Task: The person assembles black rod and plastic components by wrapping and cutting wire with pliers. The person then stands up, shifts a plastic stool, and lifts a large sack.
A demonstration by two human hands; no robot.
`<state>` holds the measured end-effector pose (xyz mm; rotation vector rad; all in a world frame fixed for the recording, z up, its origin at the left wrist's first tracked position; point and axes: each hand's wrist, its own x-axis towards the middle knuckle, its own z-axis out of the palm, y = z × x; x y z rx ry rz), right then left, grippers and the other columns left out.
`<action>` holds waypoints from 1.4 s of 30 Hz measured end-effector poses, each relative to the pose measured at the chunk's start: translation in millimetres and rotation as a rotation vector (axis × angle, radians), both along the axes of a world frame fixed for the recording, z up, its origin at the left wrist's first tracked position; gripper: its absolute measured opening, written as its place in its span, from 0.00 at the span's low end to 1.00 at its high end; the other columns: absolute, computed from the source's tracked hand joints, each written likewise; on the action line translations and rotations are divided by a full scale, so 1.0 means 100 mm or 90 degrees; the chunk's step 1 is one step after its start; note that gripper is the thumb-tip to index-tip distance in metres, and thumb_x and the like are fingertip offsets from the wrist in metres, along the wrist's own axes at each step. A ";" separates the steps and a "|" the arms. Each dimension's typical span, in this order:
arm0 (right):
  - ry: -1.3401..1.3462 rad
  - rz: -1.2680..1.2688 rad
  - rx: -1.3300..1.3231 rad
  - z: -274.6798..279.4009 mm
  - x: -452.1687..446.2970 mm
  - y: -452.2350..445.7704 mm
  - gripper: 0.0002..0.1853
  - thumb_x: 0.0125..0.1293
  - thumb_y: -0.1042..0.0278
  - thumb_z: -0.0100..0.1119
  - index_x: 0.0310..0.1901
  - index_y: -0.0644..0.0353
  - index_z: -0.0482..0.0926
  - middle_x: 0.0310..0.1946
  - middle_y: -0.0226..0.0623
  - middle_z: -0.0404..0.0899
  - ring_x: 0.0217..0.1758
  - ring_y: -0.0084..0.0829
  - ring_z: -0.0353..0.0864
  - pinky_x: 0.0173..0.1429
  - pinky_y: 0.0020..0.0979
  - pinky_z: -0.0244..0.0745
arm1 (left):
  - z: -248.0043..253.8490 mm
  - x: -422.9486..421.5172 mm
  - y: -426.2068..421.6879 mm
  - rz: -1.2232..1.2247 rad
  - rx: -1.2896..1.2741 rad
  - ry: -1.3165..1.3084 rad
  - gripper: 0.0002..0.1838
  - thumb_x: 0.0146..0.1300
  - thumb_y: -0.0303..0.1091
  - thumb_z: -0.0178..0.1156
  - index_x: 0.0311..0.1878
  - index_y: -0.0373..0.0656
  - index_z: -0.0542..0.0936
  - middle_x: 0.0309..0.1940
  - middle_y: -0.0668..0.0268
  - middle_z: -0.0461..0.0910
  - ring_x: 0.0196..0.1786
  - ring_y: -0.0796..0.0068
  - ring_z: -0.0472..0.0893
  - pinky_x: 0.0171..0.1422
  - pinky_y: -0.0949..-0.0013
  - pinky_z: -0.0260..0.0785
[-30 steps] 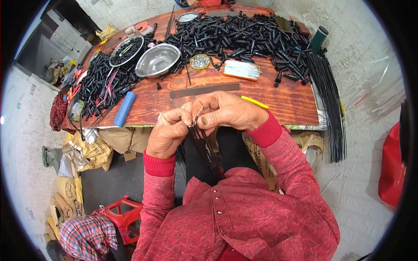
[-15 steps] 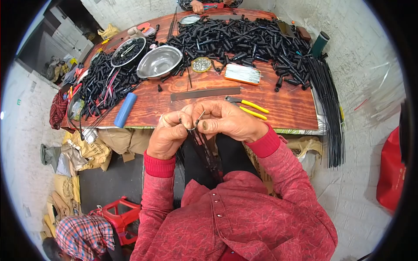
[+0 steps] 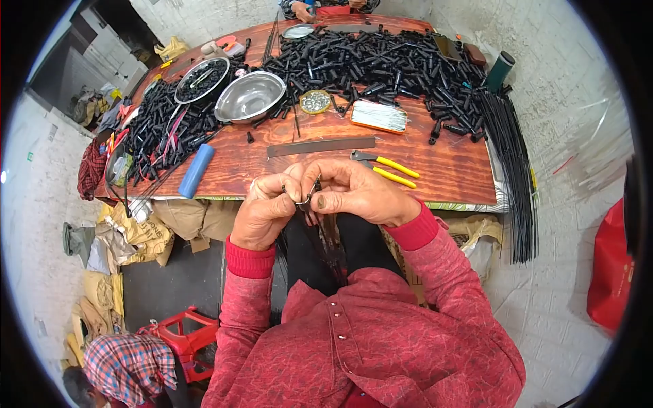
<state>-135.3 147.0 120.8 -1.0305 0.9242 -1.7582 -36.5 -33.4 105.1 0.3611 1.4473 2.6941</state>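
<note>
My left hand point(image 3: 266, 211) and my right hand point(image 3: 357, 192) meet in front of my chest, just off the table's near edge. Both pinch a small dark piece with a shiny curved part point(image 3: 304, 202) between the fingertips. Dark thin netting or strands point(image 3: 328, 248) hang from it over my lap; their exact form is hard to make out. On the table, beyond my right hand, lie pliers with yellow handles point(image 3: 394, 172). A flat dark strip point(image 3: 320, 147) rests beyond my fingers, and a blue cylinder point(image 3: 196, 171) is to the left.
Black tubular parts point(image 3: 367, 61) are heaped across the table point(image 3: 449, 170). Nearby are a metal bowl point(image 3: 250, 96), a tray of thin white pieces point(image 3: 379, 116) and a dish of small shiny pieces point(image 3: 315, 102). A co-worker's hand point(image 3: 302, 11) shows at the far edge; another person point(image 3: 129, 367) is lower left.
My hands have drawn slightly lower, and the pliers have come into fuller view. The thin pale tip above my right fingers no longer shows. The co-worker's hands at the far edge have moved.
</note>
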 end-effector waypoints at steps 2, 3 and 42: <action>0.013 -0.023 0.003 -0.05 0.02 0.01 0.10 0.69 0.65 0.63 0.45 0.60 0.76 0.39 0.28 0.76 0.40 0.22 0.78 0.47 0.27 0.75 | -0.10 -0.03 -0.01 0.036 0.012 0.013 0.12 0.61 0.38 0.71 0.34 0.43 0.78 0.37 0.69 0.74 0.44 0.69 0.78 0.49 0.66 0.73; 0.024 -0.040 0.002 -0.12 0.02 0.00 0.10 0.71 0.65 0.61 0.46 0.61 0.76 0.38 0.28 0.75 0.40 0.21 0.76 0.46 0.26 0.74 | -0.12 -0.04 -0.01 0.052 0.018 0.022 0.13 0.62 0.40 0.70 0.36 0.44 0.77 0.38 0.67 0.76 0.44 0.66 0.81 0.47 0.64 0.78; 0.250 -0.413 0.061 -0.25 0.42 -0.14 0.14 0.73 0.61 0.58 0.41 0.67 0.74 0.27 0.34 0.71 0.31 0.23 0.68 0.36 0.31 0.67 | -0.06 -0.06 0.08 0.150 0.024 0.070 0.06 0.64 0.30 0.66 0.39 0.38 0.81 0.35 0.70 0.72 0.37 0.78 0.76 0.37 0.75 0.73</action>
